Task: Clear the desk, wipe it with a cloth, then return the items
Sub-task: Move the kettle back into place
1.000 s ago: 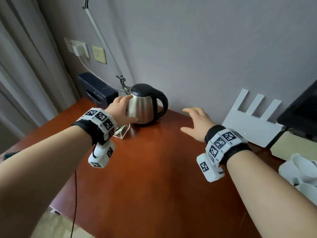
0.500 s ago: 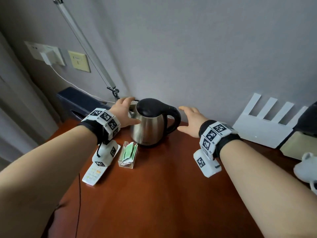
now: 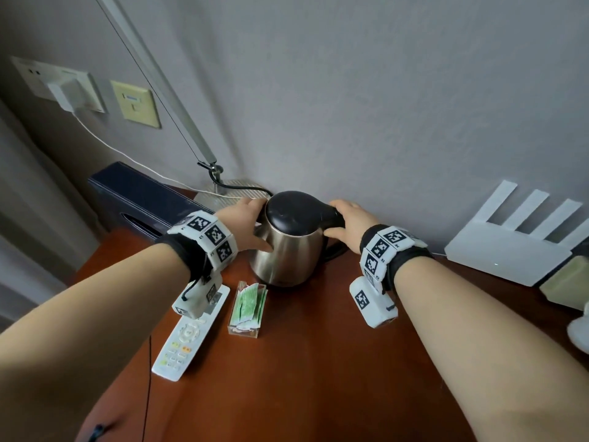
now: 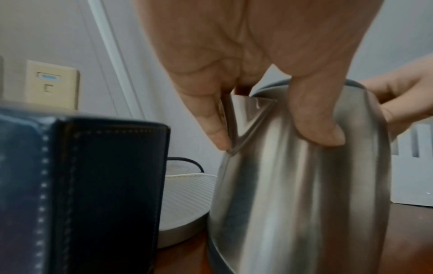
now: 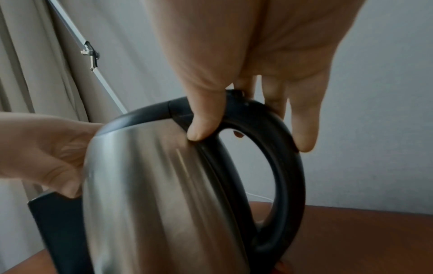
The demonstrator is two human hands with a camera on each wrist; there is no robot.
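— Two hands on the kettle [image 3: 288,250]? How do the fingers sit?

— I see my left hand [image 3: 243,223] curled round the steel body at the spout, my right hand [image 3: 345,226] wrapped over the black handle [image 5: 281,148].

— Where is it?

— Far on the desk [image 3: 318,378], by the wall; sachet holder [image 3: 248,309] and remote [image 3: 188,336] nearer left.

— Any writing?

— None I can read.

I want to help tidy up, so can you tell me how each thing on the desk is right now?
kettle: upright on the desk, lid shut
left hand: holds the kettle's steel body by the spout
right hand: grips the kettle's black handle
remote: lying flat, buttons up
clear holder: holds green packets
charger: plugged into the wall socket
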